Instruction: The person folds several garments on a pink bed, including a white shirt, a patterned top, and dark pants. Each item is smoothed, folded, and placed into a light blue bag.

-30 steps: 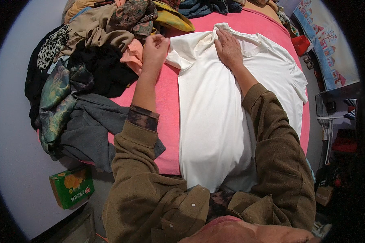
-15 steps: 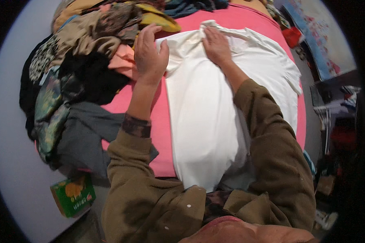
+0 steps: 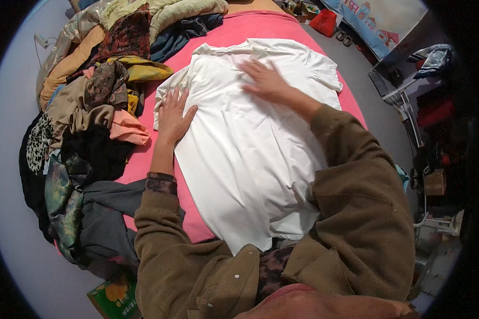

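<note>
A white short-sleeved shirt [image 3: 250, 154] lies spread flat on a pink bed sheet [image 3: 266, 29]. My left hand [image 3: 173, 117] rests flat on the shirt's left edge near the sleeve, fingers apart. My right hand [image 3: 266, 80] lies palm down on the upper chest of the shirt, fingers spread and slightly blurred. Neither hand holds anything. Both arms wear brown sleeves.
A heap of mixed clothes [image 3: 90, 122] covers the bed's left side, with grey and dark garments [image 3: 96, 218] lower down. A green box [image 3: 114, 297] sits on the floor at lower left. Shelves and clutter [image 3: 426, 117] stand at the right.
Both hands left the shirt's collar area and moved down onto its body, now flat. The view shifted, so the shirt sits lower in the picture.
</note>
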{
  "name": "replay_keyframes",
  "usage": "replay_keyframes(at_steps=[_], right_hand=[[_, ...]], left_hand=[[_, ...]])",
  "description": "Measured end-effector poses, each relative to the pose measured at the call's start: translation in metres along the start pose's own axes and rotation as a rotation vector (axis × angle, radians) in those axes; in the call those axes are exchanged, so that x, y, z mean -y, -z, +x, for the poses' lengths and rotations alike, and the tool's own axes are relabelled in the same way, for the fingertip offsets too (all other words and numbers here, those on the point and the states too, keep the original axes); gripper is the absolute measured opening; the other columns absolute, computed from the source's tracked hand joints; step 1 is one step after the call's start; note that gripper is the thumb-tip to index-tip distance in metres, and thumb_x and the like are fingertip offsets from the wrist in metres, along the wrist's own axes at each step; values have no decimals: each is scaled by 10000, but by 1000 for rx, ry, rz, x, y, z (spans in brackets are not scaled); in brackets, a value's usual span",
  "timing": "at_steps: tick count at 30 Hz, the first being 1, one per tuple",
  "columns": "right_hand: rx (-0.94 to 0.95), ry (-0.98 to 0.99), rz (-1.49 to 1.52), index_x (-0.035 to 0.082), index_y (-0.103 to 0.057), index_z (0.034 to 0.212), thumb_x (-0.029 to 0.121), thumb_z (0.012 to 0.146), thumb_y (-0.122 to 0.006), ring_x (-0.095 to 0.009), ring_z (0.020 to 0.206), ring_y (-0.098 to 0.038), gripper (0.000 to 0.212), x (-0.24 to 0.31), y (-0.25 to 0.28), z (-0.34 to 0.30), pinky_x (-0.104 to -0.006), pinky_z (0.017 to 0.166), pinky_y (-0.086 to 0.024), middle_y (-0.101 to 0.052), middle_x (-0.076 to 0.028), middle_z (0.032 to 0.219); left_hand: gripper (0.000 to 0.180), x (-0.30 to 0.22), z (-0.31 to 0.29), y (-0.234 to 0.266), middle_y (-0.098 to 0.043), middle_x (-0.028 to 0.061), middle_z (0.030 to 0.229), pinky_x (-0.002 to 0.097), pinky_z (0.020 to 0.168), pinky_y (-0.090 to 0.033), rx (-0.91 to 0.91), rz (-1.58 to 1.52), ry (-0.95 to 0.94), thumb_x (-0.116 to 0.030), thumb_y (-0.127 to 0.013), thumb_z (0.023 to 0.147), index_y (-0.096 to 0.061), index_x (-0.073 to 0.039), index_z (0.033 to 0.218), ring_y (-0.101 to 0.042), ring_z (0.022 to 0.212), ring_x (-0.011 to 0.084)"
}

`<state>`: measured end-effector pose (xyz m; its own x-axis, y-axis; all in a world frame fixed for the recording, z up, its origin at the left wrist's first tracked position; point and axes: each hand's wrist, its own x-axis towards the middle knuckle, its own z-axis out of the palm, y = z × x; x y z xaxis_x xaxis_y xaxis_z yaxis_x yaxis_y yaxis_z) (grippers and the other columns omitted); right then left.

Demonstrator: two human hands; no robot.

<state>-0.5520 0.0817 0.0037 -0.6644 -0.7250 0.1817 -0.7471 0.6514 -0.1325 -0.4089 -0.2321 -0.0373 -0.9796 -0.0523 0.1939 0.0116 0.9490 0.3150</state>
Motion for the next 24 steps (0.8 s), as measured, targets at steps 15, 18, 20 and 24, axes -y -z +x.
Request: replay_keyframes(at_steps=[15, 18, 20, 24], right_hand=[[-382, -737, 769, -6, -619, 1224, 279, 973, -624, -199, 979, -669, 380, -75, 90, -354, -314, 806, -532, -688, -124, 1099], [-343, -923, 1152, 12, -658, 1127, 306, 989, -613, -128, 818, -670, 328, -28, 87, -390, -255, 683, -526, -696, -59, 945], [-265, -997, 1195, 28, -676, 1057, 315, 999, -601, -103, 767, -649, 302, -3, 73, -403, -249, 653, -518, -678, -30, 897], [-161, -853, 1148, 21, -678, 1037, 371, 996, -603, -74, 778, -568, 360, 18, 45, -423, -245, 687, -474, -633, 15, 854]], left_hand=[[562, -55, -138, 30, -515, 216, 1392, 398, 1078, -410, -352, -660, 212, -114, -629, 948, -403, 45, 1437, -518, 1287, 287], [374, -82, -223, 44, -615, 143, 1254, 323, 982, -491, -389, -786, 337, -89, -597, 986, -509, 69, 1313, -614, 1140, 211], [263, -100, -269, 49, -649, 119, 1169, 294, 940, -506, -356, -894, 365, -108, -562, 1013, -573, 66, 1210, -637, 1072, 182], [233, -136, -337, 47, -656, 57, 1015, 259, 850, -514, -196, -1136, 627, -160, -589, 1009, -611, 38, 1129, -633, 937, 125]])
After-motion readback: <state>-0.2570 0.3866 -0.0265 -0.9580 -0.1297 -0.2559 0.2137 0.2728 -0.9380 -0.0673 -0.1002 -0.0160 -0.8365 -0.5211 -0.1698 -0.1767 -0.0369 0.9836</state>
